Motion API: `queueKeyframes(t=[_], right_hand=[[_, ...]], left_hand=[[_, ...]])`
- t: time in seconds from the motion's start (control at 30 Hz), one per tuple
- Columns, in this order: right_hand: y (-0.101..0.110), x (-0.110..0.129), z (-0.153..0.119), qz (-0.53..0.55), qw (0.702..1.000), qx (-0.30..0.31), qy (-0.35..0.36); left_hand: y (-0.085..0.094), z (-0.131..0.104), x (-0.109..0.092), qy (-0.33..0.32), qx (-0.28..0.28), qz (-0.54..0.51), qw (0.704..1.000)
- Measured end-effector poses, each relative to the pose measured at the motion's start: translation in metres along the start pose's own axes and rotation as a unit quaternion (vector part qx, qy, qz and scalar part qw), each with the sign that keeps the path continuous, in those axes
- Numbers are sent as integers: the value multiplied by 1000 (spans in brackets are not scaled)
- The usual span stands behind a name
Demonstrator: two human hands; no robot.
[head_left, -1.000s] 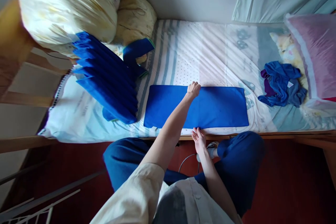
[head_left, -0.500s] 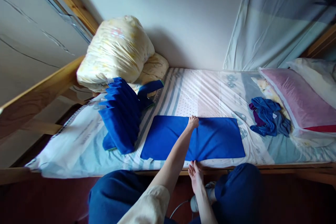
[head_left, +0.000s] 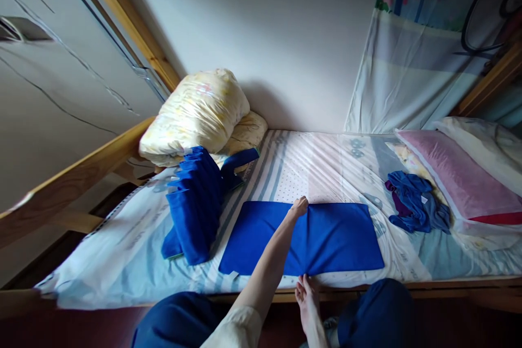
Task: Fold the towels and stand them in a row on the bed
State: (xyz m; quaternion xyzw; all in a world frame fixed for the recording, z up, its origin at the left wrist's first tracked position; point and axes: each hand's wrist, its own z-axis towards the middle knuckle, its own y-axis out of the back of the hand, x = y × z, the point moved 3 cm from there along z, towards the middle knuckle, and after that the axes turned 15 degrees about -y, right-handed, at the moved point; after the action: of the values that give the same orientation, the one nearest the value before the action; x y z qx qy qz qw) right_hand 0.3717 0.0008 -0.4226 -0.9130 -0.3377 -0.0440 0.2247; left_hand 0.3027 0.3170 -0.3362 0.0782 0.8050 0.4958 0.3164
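A blue cloth (head_left: 342,236) lies spread flat on the bed, a raised crease running across its middle. My left hand (head_left: 300,206) reaches over it and pinches the far edge at the centre. At the near edge, my right hand (head_left: 306,293) holds the cloth between thumb and fingers, palm turned partly up. A small white tag shows at the cloth's near left corner. To the left stands a row of folded blue cloths (head_left: 193,206), leaning on one another.
A cream quilt (head_left: 199,114) sits at the back left by the wooden rail (head_left: 77,174). Crumpled blue and purple cloths (head_left: 418,201) lie on the right, beside a pink pillow (head_left: 468,174). My knees are at the bed's front edge.
The camera view has tilted up, so the bed appears lower. Both hands remain at the same edges of the cloth, and the crease between them looks a little sharper.
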Motion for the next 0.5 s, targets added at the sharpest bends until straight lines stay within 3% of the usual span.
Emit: queueKeyframes(t=[0.27, 0.5], right_hand=[[10, 15, -19, -24, 997, -15, 67], [33, 76, -45, -39, 986, 0, 161]], left_hand=[[43, -31, -10, -49, -43, -52, 996], [76, -74, -25, -39, -78, -57, 995]])
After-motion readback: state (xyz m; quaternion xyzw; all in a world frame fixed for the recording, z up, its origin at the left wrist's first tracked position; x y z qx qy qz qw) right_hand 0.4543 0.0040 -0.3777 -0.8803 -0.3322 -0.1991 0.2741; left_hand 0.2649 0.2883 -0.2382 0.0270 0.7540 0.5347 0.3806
